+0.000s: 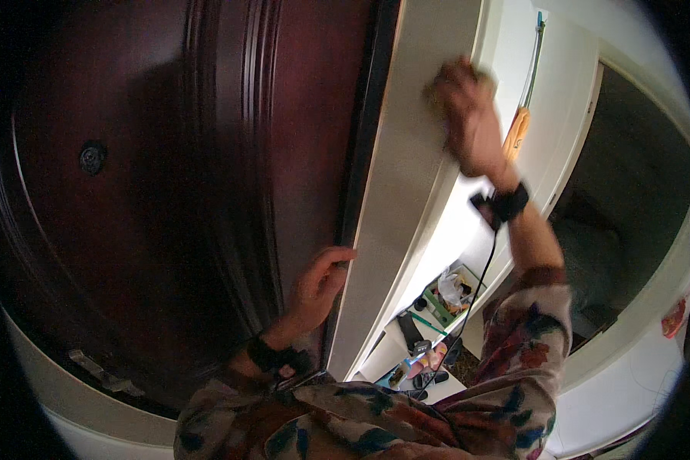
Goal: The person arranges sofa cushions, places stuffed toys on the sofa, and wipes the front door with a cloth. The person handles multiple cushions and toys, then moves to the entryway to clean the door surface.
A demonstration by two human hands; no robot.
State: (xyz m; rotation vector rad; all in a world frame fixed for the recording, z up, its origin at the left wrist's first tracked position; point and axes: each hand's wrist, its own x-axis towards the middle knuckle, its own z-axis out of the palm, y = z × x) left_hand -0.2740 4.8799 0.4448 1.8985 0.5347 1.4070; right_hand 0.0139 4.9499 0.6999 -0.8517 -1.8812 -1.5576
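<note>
A dark red-brown panelled door (316,115) fills the left side of the view. Along its black edge runs a pale upright door-frame panel (405,190). My left hand (319,284) is at this edge, its curved fingertips touching the border between door and frame, with nothing seen in its grasp. Higher up, my right hand (468,118) is against or just in front of the frame's outer side. It is blurred by motion, and whether something thin lies under its fingers cannot be made out. Both wrists wear black straps; a black cable hangs from the right one.
A round door viewer (93,157) is set in the door, and a metal fitting (103,374) sits low on it. Beyond the frame, an orange-handled item (517,133) hangs on the white wall. Below are a green crate (451,296), slippers (430,379) and a dark doorway (615,218).
</note>
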